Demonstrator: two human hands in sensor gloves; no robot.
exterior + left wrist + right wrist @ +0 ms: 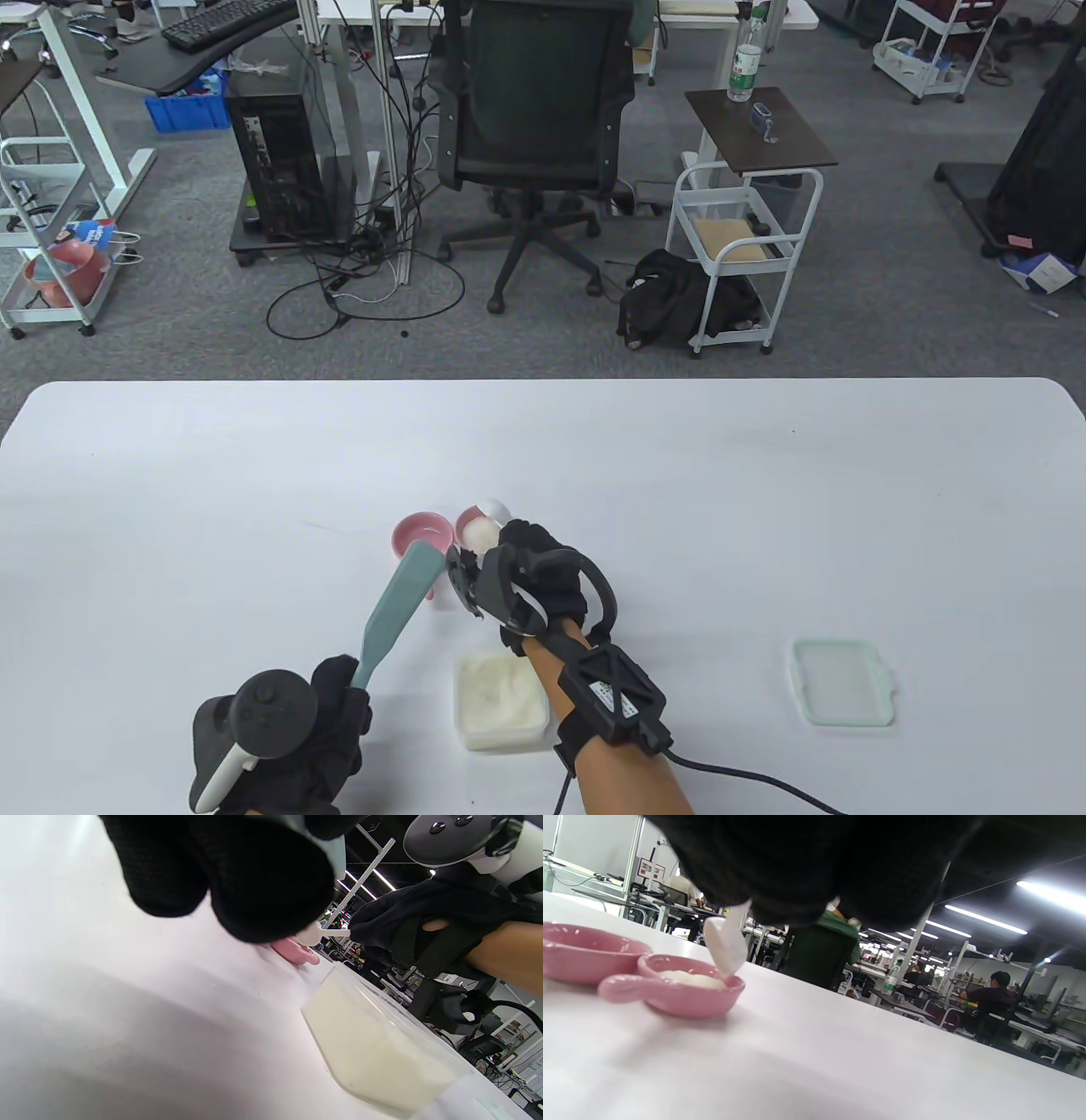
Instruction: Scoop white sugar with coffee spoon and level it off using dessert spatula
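My left hand [339, 688] grips the handle of a teal dessert spatula [399, 607], whose blade slants up over the rim of an empty pink dish [422, 533]. To its right, my right hand [509, 543] holds a white coffee spoon [497, 511] above a second pink dish [465, 518]. In the right wrist view the spoon [727, 942] is tipped steeply, bowl down, its tip at the sugar heap in that dish [687, 984]. A clear tub of white sugar [501, 700] stands open under my right forearm, also close up in the left wrist view [373, 1043].
The tub's clear lid [842, 694] lies at the right of the white table [764, 509]. The two pink dishes sit side by side, their handles pointing towards me. Beyond the far edge stand an office chair and carts.
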